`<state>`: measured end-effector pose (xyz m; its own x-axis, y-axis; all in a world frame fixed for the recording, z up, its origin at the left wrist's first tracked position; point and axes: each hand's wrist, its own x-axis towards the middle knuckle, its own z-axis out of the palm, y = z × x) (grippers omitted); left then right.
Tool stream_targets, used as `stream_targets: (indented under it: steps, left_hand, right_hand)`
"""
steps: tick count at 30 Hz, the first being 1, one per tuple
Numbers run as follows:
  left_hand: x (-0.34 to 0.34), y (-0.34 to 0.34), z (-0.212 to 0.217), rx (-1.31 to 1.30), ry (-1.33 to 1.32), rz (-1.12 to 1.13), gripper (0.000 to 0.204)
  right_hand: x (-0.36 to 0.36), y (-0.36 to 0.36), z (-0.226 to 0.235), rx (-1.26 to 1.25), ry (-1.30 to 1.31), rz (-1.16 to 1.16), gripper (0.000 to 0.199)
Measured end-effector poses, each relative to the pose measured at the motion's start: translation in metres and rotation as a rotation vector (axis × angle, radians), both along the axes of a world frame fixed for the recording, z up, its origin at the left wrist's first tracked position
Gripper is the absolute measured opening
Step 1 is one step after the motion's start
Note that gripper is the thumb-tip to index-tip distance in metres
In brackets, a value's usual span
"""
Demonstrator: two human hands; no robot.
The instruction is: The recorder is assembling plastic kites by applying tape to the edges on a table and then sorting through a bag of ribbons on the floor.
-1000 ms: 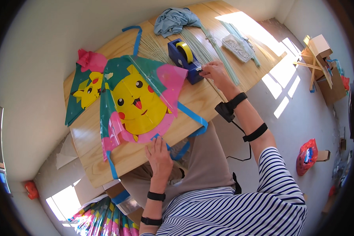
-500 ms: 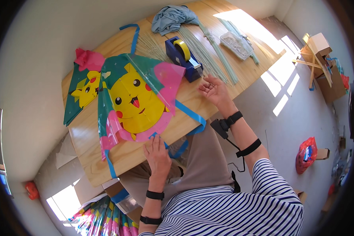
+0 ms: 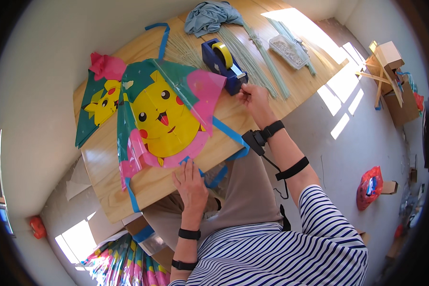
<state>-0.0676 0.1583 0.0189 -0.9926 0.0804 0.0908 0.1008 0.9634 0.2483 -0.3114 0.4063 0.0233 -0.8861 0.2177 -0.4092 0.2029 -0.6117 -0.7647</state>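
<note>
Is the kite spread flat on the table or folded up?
Spread. The kite lies open on the table, its whole yellow figure showing; the left hand presses its near edge.

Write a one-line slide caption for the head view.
Left hand pressing a cartoon kite flat on the wooden table; right hand at the blue tape dispenser.
</note>
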Motion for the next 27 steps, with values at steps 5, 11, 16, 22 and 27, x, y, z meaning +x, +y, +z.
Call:
stream_targets:
  steps: [5,11,16,22,27]
  left_hand:
    - [-0.001,0.001,0.0,0.001,0.015,0.008,0.052]
    - [0.003,0.004,-0.004,0.0,0.05,0.03,0.053]
    - [0.003,0.001,-0.008,0.051,0.107,0.07,0.043]
    - [0.001,0.004,-0.007,0.089,0.139,0.106,0.042]
    - [0.004,0.001,-0.007,0.095,0.102,0.106,0.043]
  right_hand:
    - [-0.01,-0.001,0.002,0.141,-0.094,-0.045,0.006]
    - [0.017,0.015,-0.011,0.483,-0.029,0.131,0.007]
    - [0.032,-0.046,0.043,0.817,0.362,0.721,0.005]
    - [0.051,-0.136,0.054,1.412,1.011,1.155,0.003]
    - [0.057,-0.181,0.054,1.717,1.259,1.475,0.006]
